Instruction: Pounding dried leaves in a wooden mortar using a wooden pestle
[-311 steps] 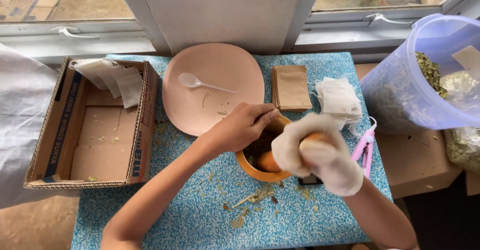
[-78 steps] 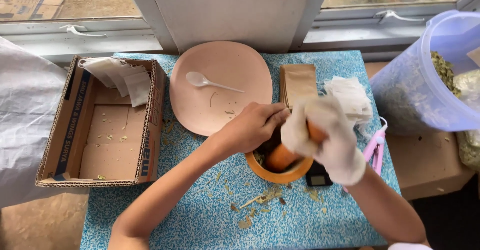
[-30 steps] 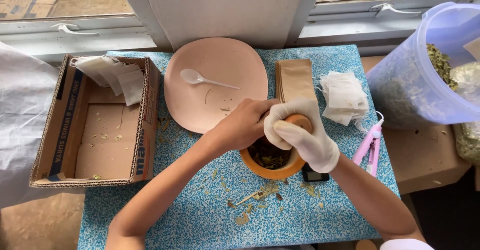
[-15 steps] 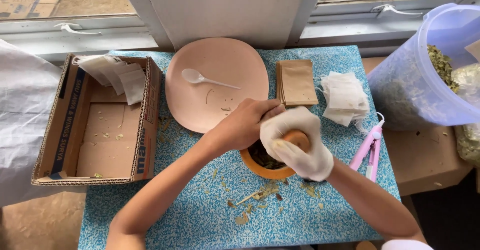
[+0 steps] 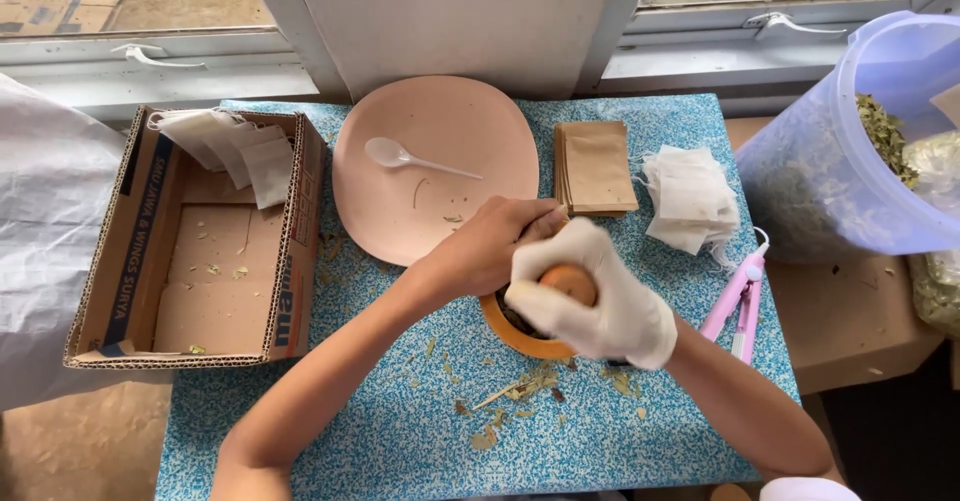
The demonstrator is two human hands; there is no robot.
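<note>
since the earlier frames the gloved right hand (image 5: 595, 304) has slid down and toward the person over the orange bowl (image 5: 525, 331), and the round orange piece (image 5: 568, 283) in its fist now sits lower over the rim. at the far left an open cardboard box (image 5: 190, 246) lies on the blue patterned table (image 5: 400, 431), with white filter bags (image 5: 235, 151) bunched in its top corner. next comes a pink plate (image 5: 440, 161) carrying a white plastic spoon (image 5: 405, 157). the bare left hand (image 5: 490, 246) curls against the bowl's far edge, fingers bent on it, though whether it truly grips the rim is hidden. the right hand is clenched around the orange piece, pressing it into the bowl. dried leaf crumbs (image 5: 520, 396) lie scattered just below the bowl. further right lie a stack of brown paper sachets (image 5: 595, 166), a pile of white bags (image 5: 692, 196), a pink tool (image 5: 740, 301), and a translucent tub of dried leaves (image 5: 850, 151).
</note>
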